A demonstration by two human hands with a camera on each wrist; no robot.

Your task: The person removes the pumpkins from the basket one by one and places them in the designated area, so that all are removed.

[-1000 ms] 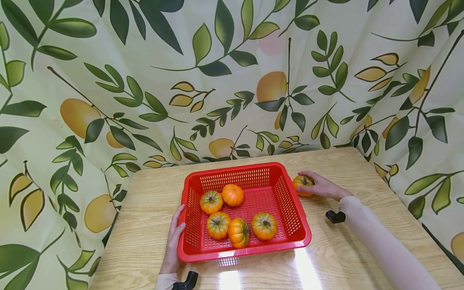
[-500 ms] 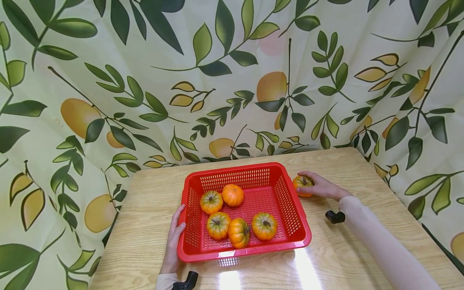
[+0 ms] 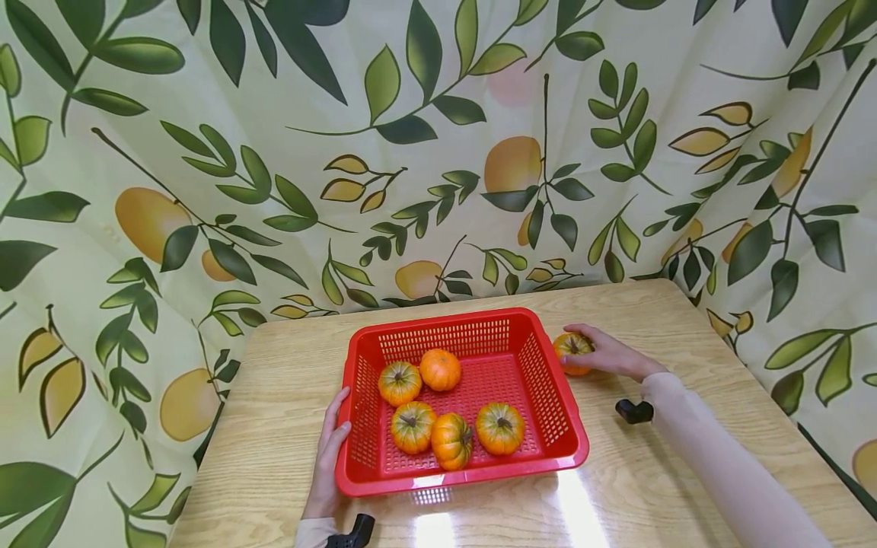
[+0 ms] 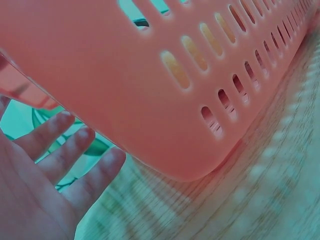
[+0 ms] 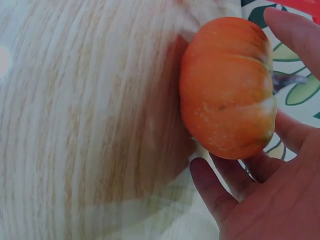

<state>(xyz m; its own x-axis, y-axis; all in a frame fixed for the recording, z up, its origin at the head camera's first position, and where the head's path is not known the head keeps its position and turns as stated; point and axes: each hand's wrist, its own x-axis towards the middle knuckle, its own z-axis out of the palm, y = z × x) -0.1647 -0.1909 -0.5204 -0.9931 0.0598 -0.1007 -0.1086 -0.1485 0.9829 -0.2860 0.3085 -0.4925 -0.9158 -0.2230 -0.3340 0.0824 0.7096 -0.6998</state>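
The right hand [image 3: 612,355] is clamped on a small pumpkin [image 3: 572,352] that rests on the wooden table [image 3: 274,388], just beside the right wall of a red basket [image 3: 486,374]. Its fingers and thumb curl round the pumpkin from opposite sides, and in the right wrist view the orange skin shows between them, with the stem pointing toward the palm. The left hand [image 3: 329,457] is at the other end of the basket, its fingers apart and nearly straight against the outside of the left wall, gripping nothing that shows. Five more pumpkins sit inside the basket. Toward the back, a plain orange pumpkin [image 3: 441,369] stands next to a green-topped pumpkin [image 3: 399,382]. Nearer the front is a row of three: a striped pumpkin [image 3: 412,427] on the left, a tilted pumpkin [image 3: 451,441] in the middle with its stem turned to the right, and a round pumpkin [image 3: 499,428] on the right with its stem upward. A pale sleeve [image 3: 726,457] covers the right arm, and a black fitting [image 3: 633,410] juts out at that wrist. Behind the table hangs a cloth [image 3: 438,190] printed with leaves and fruit.
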